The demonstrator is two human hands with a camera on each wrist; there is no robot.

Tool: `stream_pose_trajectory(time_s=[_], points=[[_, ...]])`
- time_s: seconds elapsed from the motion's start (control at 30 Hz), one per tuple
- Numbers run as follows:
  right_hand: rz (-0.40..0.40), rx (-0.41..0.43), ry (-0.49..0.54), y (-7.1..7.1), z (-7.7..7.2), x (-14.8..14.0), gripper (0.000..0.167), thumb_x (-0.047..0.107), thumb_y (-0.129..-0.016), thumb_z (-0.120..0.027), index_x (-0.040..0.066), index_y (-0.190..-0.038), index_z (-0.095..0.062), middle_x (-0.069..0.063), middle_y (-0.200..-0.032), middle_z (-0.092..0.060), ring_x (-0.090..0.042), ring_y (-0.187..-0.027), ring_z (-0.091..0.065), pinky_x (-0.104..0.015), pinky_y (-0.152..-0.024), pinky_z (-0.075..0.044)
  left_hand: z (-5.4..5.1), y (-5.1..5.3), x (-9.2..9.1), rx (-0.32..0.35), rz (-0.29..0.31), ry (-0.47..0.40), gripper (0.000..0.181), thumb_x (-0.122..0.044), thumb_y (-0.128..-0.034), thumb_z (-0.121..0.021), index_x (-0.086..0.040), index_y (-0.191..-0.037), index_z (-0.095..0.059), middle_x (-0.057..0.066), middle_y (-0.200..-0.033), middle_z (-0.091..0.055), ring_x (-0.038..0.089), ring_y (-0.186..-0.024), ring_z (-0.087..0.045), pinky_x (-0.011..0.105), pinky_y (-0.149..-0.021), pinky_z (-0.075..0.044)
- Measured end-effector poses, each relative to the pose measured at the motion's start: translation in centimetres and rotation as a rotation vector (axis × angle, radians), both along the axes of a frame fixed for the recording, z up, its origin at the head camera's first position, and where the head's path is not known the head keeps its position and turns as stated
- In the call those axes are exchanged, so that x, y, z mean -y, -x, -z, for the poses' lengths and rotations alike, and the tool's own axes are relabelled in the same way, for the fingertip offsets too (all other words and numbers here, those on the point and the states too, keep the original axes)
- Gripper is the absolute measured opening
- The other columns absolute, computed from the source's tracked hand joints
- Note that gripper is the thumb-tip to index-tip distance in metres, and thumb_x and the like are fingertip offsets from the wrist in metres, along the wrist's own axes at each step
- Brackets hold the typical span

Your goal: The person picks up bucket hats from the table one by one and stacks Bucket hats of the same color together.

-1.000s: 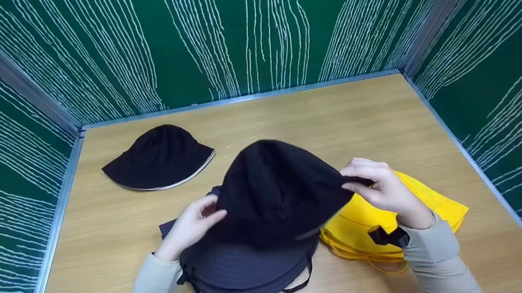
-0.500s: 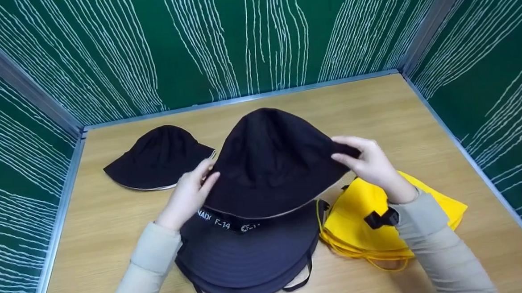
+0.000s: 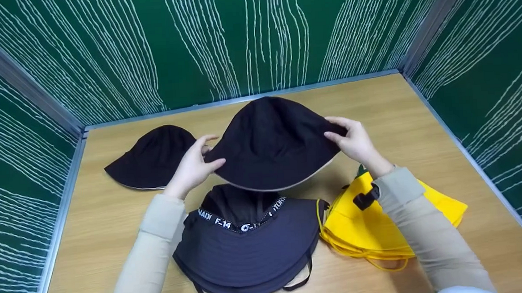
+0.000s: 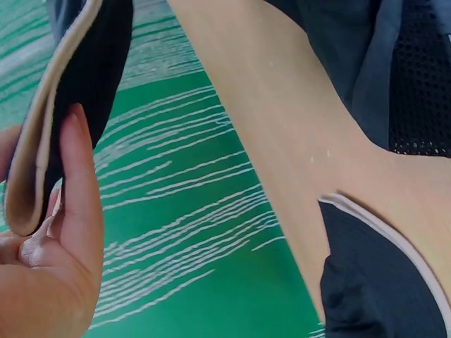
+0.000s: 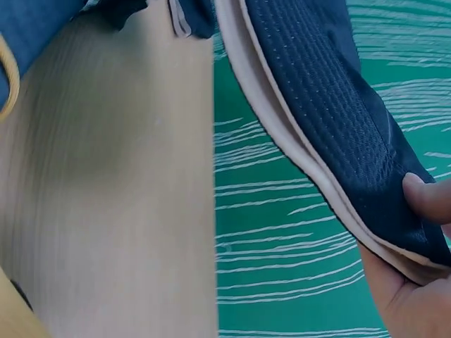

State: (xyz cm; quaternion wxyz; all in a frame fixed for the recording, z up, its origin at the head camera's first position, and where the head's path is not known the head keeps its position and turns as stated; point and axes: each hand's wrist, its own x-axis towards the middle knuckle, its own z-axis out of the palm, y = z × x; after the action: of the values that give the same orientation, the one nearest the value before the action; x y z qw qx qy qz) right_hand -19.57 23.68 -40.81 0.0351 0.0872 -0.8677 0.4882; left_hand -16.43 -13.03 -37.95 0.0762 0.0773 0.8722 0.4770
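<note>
A black bucket hat (image 3: 269,141) with a pale brim edge is held up above the table between both hands. My left hand (image 3: 195,165) pinches the brim's left end, thumb on the near side; the left wrist view shows the folded brim (image 4: 42,141) between thumb and fingers. At the right end my right hand (image 3: 352,139) pinches the brim between thumb and fingers, and in the right wrist view the stitched brim (image 5: 317,113) looks doubled. Just below lies a stack of dark grey wide-brimmed hats (image 3: 249,258) with a white-lettered band and black straps.
Another black bucket hat (image 3: 154,161) lies at the back left of the wooden table (image 3: 114,243). Yellow hats (image 3: 359,230) with a yellow cord are piled at the right, partly under the right forearm. Green panels with white lines (image 3: 273,38) enclose the back and sides.
Both hands have lifted the black bucket hat up and away toward the back, off the dark grey stack. The lettered band and crown of the top grey hat have come into view.
</note>
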Motion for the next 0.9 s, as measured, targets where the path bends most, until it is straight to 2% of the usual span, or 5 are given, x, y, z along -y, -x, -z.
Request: stream_pose_trajectory(time_s=[0.13, 0.33, 0.53, 0.73, 0.9], points=[[-0.011, 0.015, -0.026, 1.6, 0.4, -0.2, 0.036, 0.004, -0.091, -0.059, -0.004, -0.126, -0.057, -0.023, -0.128, -0.057, -0.033, -0.121, -0.051, -0.044, -0.103, -0.04, 0.4, 1.4, -0.3, 0.035, -0.027, -0.025, 0.053, -0.003, -0.0882, -0.062, -0.007, -0.138, -0.043, 0.019, -0.117, -0.063, 0.025, -0.089, -0.064, 0.029, -0.075, -0.052], [-0.003, 0.0, -0.068, 3.4, 0.7, 0.3, 0.041, 0.003, -0.09, -0.06, -0.001, -0.13, -0.052, -0.029, -0.109, -0.06, -0.036, -0.104, -0.055, -0.044, -0.095, -0.042, 1.3, 3.6, -0.9, 0.006, -0.045, 0.169, 0.052, -0.005, -0.0906, -0.059, -0.006, -0.14, -0.042, 0.021, -0.129, -0.055, 0.033, -0.122, -0.05, 0.041, -0.105, -0.038], [0.028, 0.034, -0.085, 4.5, 1.9, 0.8, 0.047, 0.001, -0.088, -0.061, -0.001, -0.133, -0.048, -0.029, -0.103, -0.06, -0.036, -0.099, -0.056, -0.043, -0.092, -0.044, 2.7, 5.2, -1.5, 0.006, -0.059, 0.334, 0.026, -0.01, -0.0921, -0.058, 0.003, -0.114, -0.056, 0.02, -0.113, -0.062, 0.032, -0.104, -0.056, 0.041, -0.095, -0.043], [0.024, 0.053, -0.095, 5.4, 3.1, 1.0, 0.043, 0.001, -0.088, -0.062, -0.005, -0.129, -0.05, -0.032, -0.106, -0.061, -0.039, -0.1, -0.057, -0.044, -0.09, -0.045, 4.2, 5.9, -1.5, 0.011, -0.108, 0.339, 0.021, -0.011, -0.092, -0.059, 0.003, -0.107, -0.055, 0.021, -0.107, -0.062, 0.033, -0.097, -0.057, 0.042, -0.09, -0.044], [0.092, 0.154, -0.046, 6.0, 4.1, 1.0, 0.044, 0.006, -0.089, -0.063, -0.001, -0.13, -0.051, -0.029, -0.121, -0.056, -0.038, -0.113, -0.052, -0.044, -0.096, -0.043, 5.7, 6.4, -1.9, -0.002, -0.132, 0.308, 0.02, -0.004, -0.0912, -0.057, 0.004, -0.109, -0.054, 0.023, -0.112, -0.062, 0.036, -0.103, -0.058, 0.043, -0.093, -0.044]])
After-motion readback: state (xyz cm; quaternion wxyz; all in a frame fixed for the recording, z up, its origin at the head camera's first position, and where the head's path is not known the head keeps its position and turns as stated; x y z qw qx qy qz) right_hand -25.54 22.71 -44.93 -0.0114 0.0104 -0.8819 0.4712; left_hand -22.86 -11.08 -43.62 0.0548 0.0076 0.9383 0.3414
